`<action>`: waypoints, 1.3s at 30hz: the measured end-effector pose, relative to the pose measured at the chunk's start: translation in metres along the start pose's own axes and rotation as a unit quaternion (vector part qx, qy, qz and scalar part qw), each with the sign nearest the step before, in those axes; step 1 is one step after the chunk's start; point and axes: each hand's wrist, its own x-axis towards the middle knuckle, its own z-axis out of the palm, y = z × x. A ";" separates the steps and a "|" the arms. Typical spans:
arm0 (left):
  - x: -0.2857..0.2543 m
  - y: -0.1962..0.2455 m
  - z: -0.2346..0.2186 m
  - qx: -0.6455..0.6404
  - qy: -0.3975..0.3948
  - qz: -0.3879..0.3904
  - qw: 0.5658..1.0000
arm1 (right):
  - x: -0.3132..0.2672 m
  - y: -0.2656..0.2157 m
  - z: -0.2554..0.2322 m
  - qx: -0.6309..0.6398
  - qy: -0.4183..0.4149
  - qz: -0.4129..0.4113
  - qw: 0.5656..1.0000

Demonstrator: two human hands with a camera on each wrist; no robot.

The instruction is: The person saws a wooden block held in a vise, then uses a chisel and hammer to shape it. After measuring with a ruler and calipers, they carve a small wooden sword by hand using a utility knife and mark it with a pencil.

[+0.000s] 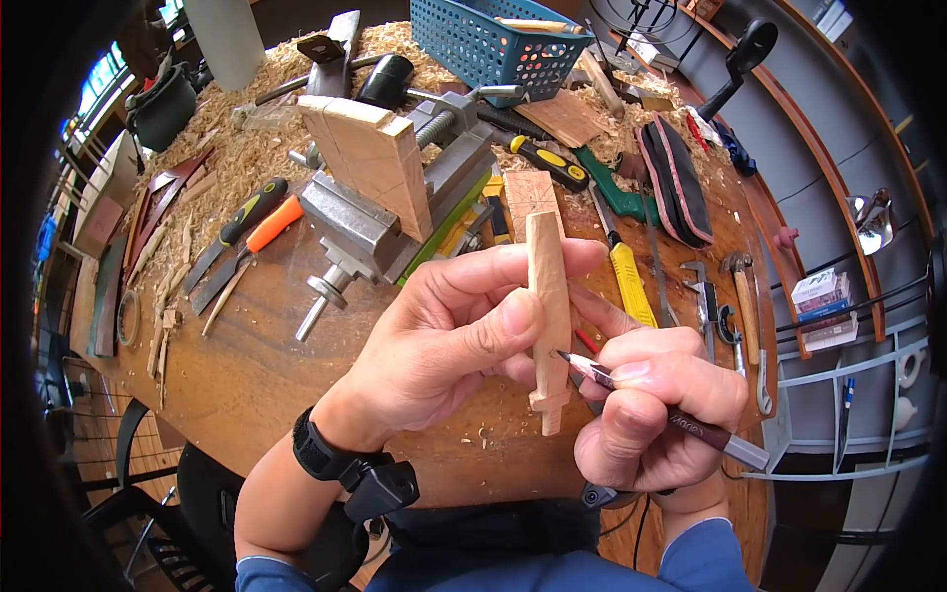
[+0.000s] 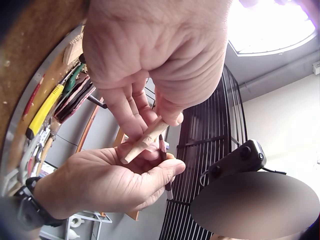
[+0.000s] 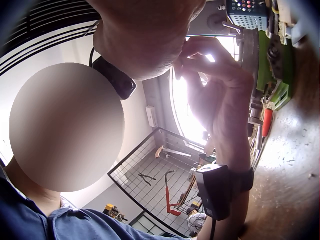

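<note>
My left hand point(image 1: 439, 335) pinches a slim carved piece of wood point(image 1: 546, 261) between thumb and fingers, holding it nearly upright above the bench. Near its lower end a small raised collar crosses the wood, with a short stub below. In my right hand point(image 1: 666, 405) is a dark brown pencil point(image 1: 702, 430), gripped close to its sharpened end. The pencil tip is right at the wood's face, a little above the collar. From the left wrist, the carved wood point(image 2: 142, 144) shows slanting between both hands. The right wrist view hides the wood and pencil behind the hands.
A metal vise point(image 1: 370, 212) clamps an upright wooden block point(image 1: 370, 158). Chisels point(image 1: 237, 232) lie to the left, a yellow-handled tool point(image 1: 631, 281) and hammer point(image 1: 745, 306) to the right. Behind stand a blue basket point(image 1: 493, 49) and heaps of wood shavings point(image 1: 281, 84).
</note>
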 end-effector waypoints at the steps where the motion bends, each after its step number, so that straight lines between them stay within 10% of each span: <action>1: 0.000 0.000 0.000 0.000 0.000 0.001 1.000 | 0.000 0.000 0.000 0.000 0.002 0.004 1.000; 39: 0.000 0.004 -0.004 -0.036 -0.006 -0.024 0.999 | 0.001 0.001 0.001 0.008 0.001 -0.009 1.000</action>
